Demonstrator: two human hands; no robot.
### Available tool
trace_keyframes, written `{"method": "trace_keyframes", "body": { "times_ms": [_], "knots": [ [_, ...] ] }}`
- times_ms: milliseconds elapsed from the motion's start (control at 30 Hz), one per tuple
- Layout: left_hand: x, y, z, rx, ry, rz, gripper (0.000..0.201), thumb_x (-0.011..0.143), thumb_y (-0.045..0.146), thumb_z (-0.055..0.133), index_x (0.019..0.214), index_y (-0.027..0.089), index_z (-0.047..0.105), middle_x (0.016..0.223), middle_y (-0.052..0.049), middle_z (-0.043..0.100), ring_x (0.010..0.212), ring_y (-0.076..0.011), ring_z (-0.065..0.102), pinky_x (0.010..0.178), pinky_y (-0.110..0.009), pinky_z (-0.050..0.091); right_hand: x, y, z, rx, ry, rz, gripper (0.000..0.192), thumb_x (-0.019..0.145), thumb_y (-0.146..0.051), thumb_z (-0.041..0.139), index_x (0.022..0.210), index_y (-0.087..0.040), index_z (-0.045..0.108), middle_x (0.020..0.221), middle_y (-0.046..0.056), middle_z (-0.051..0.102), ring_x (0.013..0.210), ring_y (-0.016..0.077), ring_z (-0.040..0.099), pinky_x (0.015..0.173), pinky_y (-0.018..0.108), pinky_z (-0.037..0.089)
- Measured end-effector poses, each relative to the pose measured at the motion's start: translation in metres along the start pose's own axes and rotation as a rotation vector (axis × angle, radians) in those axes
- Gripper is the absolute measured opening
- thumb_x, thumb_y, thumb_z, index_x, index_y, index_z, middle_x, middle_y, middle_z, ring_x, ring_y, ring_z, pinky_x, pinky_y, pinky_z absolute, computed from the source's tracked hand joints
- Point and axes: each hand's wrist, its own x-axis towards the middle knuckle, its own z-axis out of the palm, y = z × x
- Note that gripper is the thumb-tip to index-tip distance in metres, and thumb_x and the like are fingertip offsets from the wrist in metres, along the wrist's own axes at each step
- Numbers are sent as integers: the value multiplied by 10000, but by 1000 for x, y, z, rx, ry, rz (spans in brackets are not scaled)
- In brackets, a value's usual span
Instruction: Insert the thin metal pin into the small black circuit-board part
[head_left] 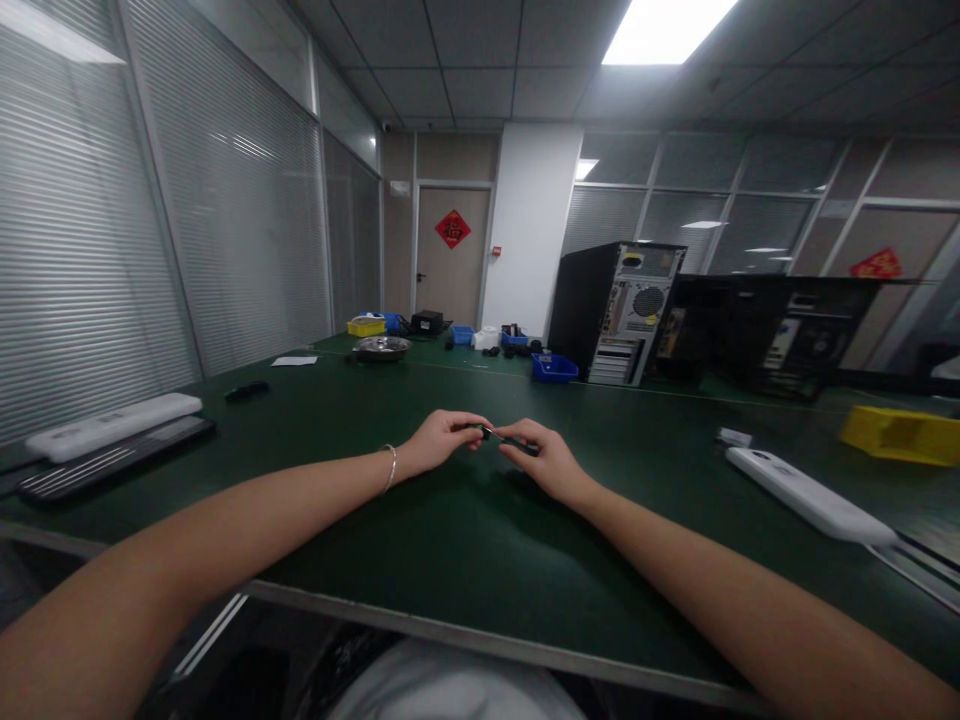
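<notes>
small dark part (501, 437), perhaps pinched two-handed

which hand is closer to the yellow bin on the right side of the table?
Right. The right hand is at table centre, on the small dark part, with the yellow bin far off to its right. The left hand pinches the part's other end, farther from it.

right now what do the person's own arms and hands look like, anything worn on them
Both forearms are bare, with no sleeves and no gloves. The left hand has a thin silver metal bangle around its wrist. The right hand shows no ring, watch or band on hand or wrist.
</notes>
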Motion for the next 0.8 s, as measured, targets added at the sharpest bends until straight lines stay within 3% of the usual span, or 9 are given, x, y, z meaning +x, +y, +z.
{"method": "trace_keyframes", "body": {
  "times_ms": [300,600,800],
  "knots": [
    [2,-9,-2,44,14,13,300,791,260,593,1046,112,655,900,-84,671,729,-154,596,729,-293,482,-1,-5,0,11,-20,-7,254,823,-241,593,1066,-224,668,936,54,626,836,188,585,742,310,457],
    [1,-2,0,19,-25,1,295,815,271,568,1063,126,634,893,-66,641,760,-156,578,741,-302,468,-1,-6,-2,15,-25,5,257,826,-263,588,1069,-229,663,939,52,630,827,192,579,733,318,458],
    [0,1,-2,256,109,54,249,775,340,620,940,161,674,967,-68,577,839,-182,536,732,-292,436,-1,-8,-2,-16,-3,18,248,833,-270,577,1063,-219,655,911,49,628,803,188,560,706,304,442]
  ]
}}
